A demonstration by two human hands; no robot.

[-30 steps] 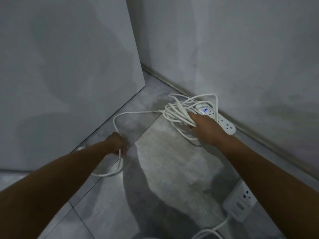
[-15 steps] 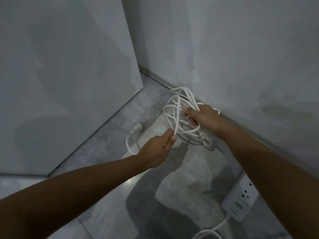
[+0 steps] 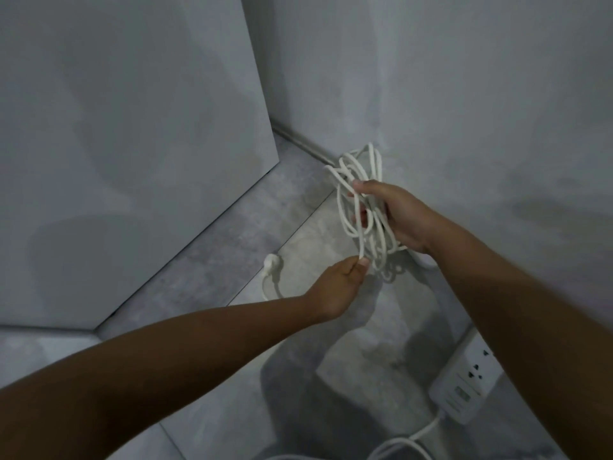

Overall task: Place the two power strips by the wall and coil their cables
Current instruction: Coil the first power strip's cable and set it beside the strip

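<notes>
My right hand [image 3: 396, 219] grips a loose coil of white cable [image 3: 356, 180], lifted off the floor near the wall. Just below it, my left hand [image 3: 341, 287] pinches one strand of the same cable. The cable's free end trails on the floor to a white plug [image 3: 272, 262]. The first power strip [image 3: 426, 260] is mostly hidden behind my right wrist; only a white end shows by the wall. A second white power strip [image 3: 466, 385] lies by the wall at the lower right, its own cable [image 3: 408, 441] running toward the bottom edge.
A grey wall [image 3: 464, 94] with a baseboard runs along the right. A large grey panel [image 3: 132, 144] stands on the left, forming a narrow corner. The floor [image 3: 212, 267] is grey tile.
My right hand has raised the cable coil higher off the floor. My left hand came in from the left, drawing the loose strand up to the coil; the plug now lies closer.
</notes>
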